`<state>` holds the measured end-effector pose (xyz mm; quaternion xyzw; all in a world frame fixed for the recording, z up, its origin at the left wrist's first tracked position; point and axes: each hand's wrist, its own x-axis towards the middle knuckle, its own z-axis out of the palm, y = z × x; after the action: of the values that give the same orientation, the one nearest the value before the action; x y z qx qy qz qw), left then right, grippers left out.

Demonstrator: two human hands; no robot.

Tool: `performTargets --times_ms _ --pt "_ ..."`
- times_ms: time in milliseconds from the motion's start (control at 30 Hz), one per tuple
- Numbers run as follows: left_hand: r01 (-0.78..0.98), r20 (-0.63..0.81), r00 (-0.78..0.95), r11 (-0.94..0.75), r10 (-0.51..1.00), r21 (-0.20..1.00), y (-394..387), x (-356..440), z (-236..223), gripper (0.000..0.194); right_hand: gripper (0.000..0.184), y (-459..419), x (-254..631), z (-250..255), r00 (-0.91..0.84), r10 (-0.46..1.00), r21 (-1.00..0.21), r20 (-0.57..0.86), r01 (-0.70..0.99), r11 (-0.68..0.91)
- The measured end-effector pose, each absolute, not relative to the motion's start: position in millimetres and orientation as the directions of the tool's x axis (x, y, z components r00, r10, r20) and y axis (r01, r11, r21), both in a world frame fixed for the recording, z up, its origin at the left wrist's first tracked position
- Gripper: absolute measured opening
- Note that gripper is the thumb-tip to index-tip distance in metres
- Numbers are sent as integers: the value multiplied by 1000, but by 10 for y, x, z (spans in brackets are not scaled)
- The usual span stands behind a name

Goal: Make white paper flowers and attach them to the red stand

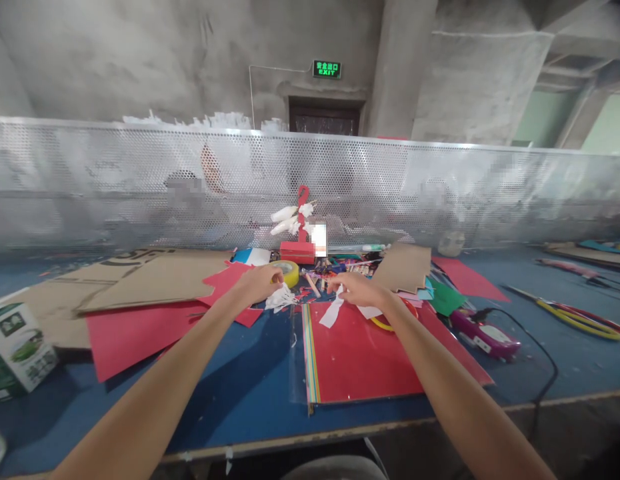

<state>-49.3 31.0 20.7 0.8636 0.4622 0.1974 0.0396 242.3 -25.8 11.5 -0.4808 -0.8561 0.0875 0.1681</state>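
Note:
My right hand (359, 289) is closed, its fingers pinching a white paper strip (332, 313) that hangs down over a stack of red sheets in a clear sleeve (363, 363). My left hand (261, 283) has its fingers curled together beside a roll of yellow tape (290, 273). Just below those fingertips is a bunch of white fringed paper (281, 300); whether they grip it or anything else is hidden. Behind the hands, a red paper stand (297, 252) with white flowers (285, 220) leans by the mesh screen.
Cardboard sheets (155, 280) and red paper (140, 333) cover the left side, near a printed carton (20, 350). To the right lie a purple corded device (485, 335), yellow-handled scissors (573, 317) and another cardboard piece (404, 268). A perforated metal screen (230, 180) borders the table's back.

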Motion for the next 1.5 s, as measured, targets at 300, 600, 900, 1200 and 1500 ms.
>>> performTargets --times_ms 300,600,900,1200,1500 --pt "792 352 498 -581 793 189 287 -475 231 13 19 -311 2398 99 -558 819 -336 132 752 567" --pt "764 409 520 -622 750 170 229 -442 241 11 6 -200 2338 3 -556 807 -257 199 765 591" --pt "410 448 659 -789 604 458 11 -179 265 43 19 -303 2130 95 -425 850 -779 310 400 484" --pt "408 541 534 -758 650 508 -77 -53 282 22 35 -321 2041 52 -402 868 -861 293 284 422" --pt "429 535 467 -709 705 560 96 -198 270 29 29 -330 2096 146 -284 898 -829 337 362 426"
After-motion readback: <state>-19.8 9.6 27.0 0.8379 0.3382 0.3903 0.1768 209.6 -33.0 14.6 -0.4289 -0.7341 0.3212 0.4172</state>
